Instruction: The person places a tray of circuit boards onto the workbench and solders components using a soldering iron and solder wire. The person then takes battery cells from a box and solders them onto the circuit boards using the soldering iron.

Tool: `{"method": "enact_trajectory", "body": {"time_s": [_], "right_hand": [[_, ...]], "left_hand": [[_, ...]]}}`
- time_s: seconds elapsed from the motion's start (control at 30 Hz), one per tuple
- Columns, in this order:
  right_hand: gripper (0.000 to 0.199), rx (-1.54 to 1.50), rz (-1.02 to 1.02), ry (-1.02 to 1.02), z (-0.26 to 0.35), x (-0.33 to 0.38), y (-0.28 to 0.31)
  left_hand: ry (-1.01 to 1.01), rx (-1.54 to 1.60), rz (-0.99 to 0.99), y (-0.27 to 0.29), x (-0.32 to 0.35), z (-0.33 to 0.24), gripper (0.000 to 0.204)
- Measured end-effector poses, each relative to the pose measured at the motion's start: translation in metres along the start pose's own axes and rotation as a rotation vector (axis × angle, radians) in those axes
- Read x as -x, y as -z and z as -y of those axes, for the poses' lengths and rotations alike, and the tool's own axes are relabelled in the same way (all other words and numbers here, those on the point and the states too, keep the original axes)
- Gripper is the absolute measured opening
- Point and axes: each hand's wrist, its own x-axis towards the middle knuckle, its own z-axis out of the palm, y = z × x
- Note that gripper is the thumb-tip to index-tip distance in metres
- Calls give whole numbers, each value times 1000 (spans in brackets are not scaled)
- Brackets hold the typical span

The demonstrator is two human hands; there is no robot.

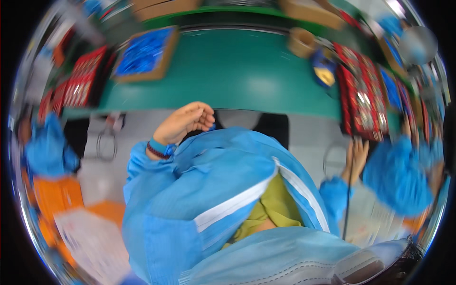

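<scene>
My left hand [185,122] is held in front of my blue jacket, near the table's front edge. Its fingers are loosely bent, with nothing visible in them. A blue band and a dark beaded bracelet [157,151] circle that wrist. Off to the right, my right hand [358,156] has its fingers stretched toward the near edge of a red tray [363,95] full of shiny metal pieces. Blur hides whether the fingertips touch the tray. A thin dark cord [348,204] runs past this hand.
On the green table [228,76], a cardboard box [166,57] of blue packets stands at the back left. A tape roll [302,42] and a blue-and-yellow object [324,69] lie at right. Another red tray [85,78] is far left. Co-workers' blue sleeves [399,175] flank both sides.
</scene>
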Motion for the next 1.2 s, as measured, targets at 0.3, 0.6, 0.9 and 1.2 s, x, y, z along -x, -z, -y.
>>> {"method": "enact_trajectory", "body": {"time_s": [0.3,0.6,0.9,1.2], "right_hand": [[25,800,838,-565,-101,183,-206],[31,908,1736,-769,-238,270,-481],[37,650,1298,-1074,-511,375,-648],[48,566,1066,-1227,-607,419,-695]], "left_hand": [[-631,180,-954,184,190,-29,21],[-971,328,-1381,322,213,-56,33],[-900,436,-1283,362,230,-71,31],[-785,589,-1067,392,251,-100,31]]}}
